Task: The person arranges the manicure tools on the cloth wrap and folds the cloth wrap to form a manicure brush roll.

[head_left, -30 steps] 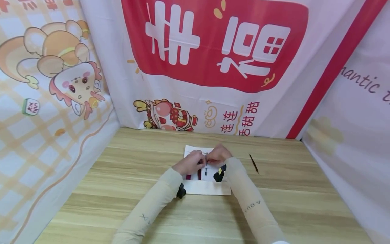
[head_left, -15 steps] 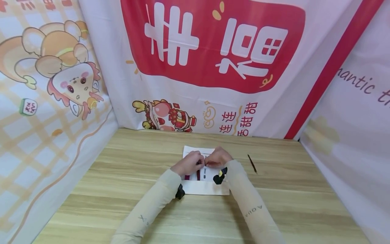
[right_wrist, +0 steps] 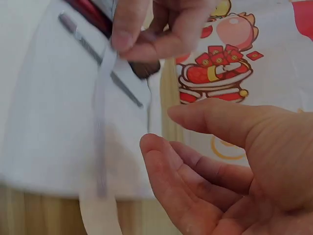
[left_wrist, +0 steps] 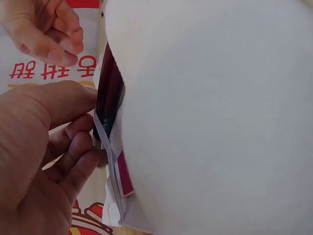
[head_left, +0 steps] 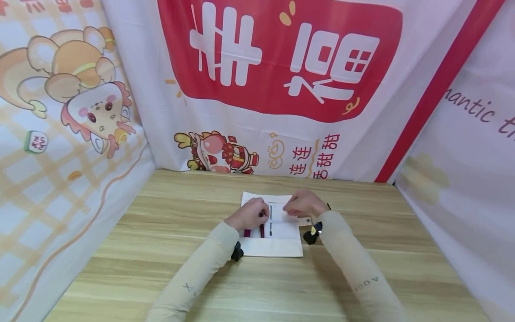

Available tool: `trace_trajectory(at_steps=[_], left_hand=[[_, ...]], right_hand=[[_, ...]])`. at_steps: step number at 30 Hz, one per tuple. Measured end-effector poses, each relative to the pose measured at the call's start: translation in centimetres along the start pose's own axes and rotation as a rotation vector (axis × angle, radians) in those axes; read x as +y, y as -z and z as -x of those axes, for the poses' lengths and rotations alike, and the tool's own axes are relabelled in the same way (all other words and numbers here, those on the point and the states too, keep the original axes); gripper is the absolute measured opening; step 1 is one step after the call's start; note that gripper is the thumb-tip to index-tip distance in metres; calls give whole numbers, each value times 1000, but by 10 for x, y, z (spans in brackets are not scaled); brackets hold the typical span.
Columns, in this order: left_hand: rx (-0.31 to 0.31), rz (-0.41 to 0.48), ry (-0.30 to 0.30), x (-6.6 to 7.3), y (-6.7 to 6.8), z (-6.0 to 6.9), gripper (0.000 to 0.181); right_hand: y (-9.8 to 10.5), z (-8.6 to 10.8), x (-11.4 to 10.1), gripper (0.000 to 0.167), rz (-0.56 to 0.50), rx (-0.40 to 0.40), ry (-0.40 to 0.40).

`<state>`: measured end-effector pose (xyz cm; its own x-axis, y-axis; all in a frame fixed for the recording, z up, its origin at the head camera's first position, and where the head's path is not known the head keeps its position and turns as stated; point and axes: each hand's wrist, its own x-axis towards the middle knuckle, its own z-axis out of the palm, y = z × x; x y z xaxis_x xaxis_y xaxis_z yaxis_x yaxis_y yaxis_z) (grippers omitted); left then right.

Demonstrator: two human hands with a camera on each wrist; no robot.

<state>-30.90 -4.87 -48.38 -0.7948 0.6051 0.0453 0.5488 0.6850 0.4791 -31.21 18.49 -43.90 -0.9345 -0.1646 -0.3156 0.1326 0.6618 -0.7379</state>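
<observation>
An opened white case (head_left: pixel 273 248) lies on the table in the head view. My left hand (head_left: pixel 250 214) pinches the pale strip (right_wrist: pixel 100 122) across it, beside dark red handles (left_wrist: pixel 110 83) and brush bristles (left_wrist: pixel 101 159). A thin metal tool (right_wrist: pixel 87 46) lies on the white surface, passing under the strip. Something magenta (left_wrist: pixel 125 177) shows lower in the case. Over the case's right side, my right hand (head_left: pixel 306 204) holds nothing; its thumb and fingers stand apart in the right wrist view.
A tab with a dark snap (head_left: pixel 308 221) sticks out from the case's right edge. Beyond it, only the dark tip of a thin stick (head_left: pixel 328 206) shows past my right wrist. Printed cloth (head_left: pixel 225 107) hangs behind the wooden table (head_left: pixel 193 188).
My right hand has moved right, away from my left fingers and the strip. This uncovers the slim tool and the tab, and covers most of the thin stick. My left hand has barely moved.
</observation>
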Motion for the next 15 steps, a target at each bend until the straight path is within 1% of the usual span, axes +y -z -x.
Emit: trace_trajectory(at_steps=[3, 6, 8, 10, 12, 15], left_hand=[[-2, 12, -1, 0, 3, -1, 10], [-2, 23, -12, 1, 5, -3, 10], [1, 24, -23, 2, 4, -4, 10], [1, 12, -38, 3, 3, -6, 9], [5, 4, -53, 6, 1, -7, 8], [4, -6, -56, 10, -1, -8, 7]], right_hand=[[22, 11, 8, 21, 80, 30, 53], [42, 20, 18, 24, 167, 72, 83], [54, 24, 26, 25, 213, 93, 87], [64, 28, 36, 25, 243, 117, 80], [73, 30, 48, 24, 270, 141, 95], [83, 32, 65, 21, 301, 198, 117]])
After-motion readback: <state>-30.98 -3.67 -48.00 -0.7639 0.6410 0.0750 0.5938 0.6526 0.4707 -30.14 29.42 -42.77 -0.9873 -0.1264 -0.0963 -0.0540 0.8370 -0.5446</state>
